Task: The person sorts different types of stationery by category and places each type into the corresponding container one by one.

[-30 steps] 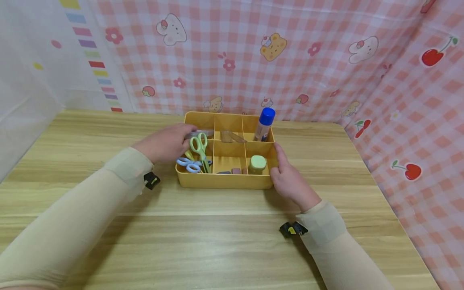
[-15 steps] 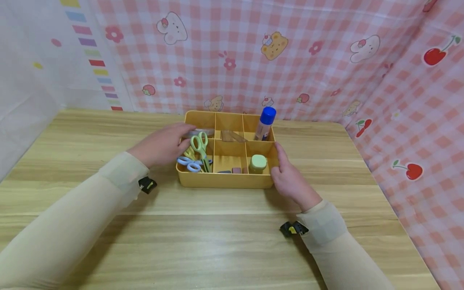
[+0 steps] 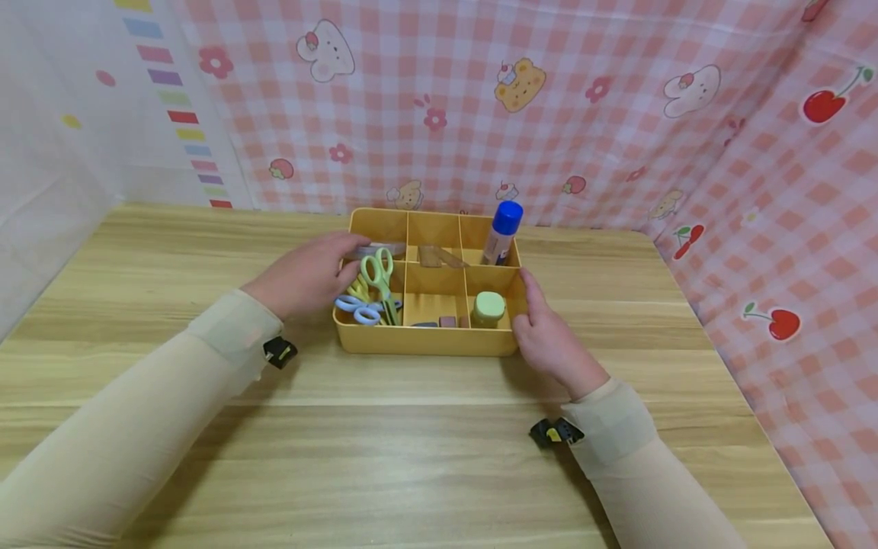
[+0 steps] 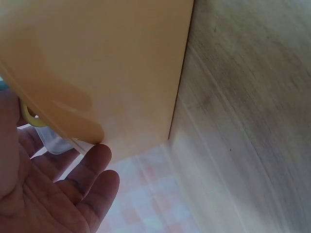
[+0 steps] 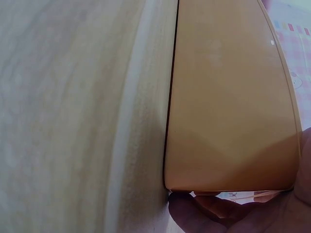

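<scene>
A yellow six-compartment organizer (image 3: 428, 341) stands on the table. My left hand (image 3: 298, 274) holds its left wall. In the left wrist view, fingertips (image 4: 98, 151) touch the outside wall, beside a clear plastic piece (image 4: 54, 141) and a yellow scissors handle (image 4: 30, 115). My right hand (image 3: 552, 343) grips the right front corner, thumb at the rim and index finger along the side. Green scissors (image 3: 386, 293) and blue scissors (image 3: 379, 308) sit in the front left compartment. A blue-capped glue stick (image 3: 497, 244) stands at back right, a green-lidded jar (image 3: 489, 306) at front right.
Brownish translucent pieces (image 3: 430, 257) lie in the back middle compartment, a small pink block (image 3: 447, 322) in the front middle one. The wood-grain table (image 3: 425, 457) meets a pink checked curtain (image 3: 446, 152) just behind the organizer. Another checked curtain (image 3: 823, 267) borders the right side.
My left hand has shifted slightly left, showing more of the yellow scissors. My right hand keeps its place on the organizer, whose contents look the same.
</scene>
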### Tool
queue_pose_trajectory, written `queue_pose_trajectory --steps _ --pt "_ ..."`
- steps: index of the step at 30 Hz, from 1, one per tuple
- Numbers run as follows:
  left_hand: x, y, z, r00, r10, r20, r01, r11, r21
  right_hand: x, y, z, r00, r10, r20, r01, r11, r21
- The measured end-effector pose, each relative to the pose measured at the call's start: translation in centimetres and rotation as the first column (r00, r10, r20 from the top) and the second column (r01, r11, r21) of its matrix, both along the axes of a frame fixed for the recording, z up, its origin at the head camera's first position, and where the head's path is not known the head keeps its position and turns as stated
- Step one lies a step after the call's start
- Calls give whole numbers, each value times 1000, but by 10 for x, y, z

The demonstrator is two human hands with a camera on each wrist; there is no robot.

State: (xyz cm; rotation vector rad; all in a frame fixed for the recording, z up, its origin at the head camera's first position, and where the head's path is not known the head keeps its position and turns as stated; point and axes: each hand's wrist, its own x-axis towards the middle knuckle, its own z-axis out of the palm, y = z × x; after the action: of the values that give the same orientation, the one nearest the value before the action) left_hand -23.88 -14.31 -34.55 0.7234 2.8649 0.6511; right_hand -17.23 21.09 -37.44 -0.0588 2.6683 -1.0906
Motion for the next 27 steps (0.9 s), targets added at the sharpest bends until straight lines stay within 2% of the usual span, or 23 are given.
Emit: queue_pose_trajectory --steps 15,27 --pt "-2 -2 -8 1000 6 -2 -6 1000 18 0 0 0 1000 0 0 0 1000 -7" --pt "1 -2 -6 1000 13 17 -13 999 31 1 0 1 1000 2 -10 -2 1000 -3"
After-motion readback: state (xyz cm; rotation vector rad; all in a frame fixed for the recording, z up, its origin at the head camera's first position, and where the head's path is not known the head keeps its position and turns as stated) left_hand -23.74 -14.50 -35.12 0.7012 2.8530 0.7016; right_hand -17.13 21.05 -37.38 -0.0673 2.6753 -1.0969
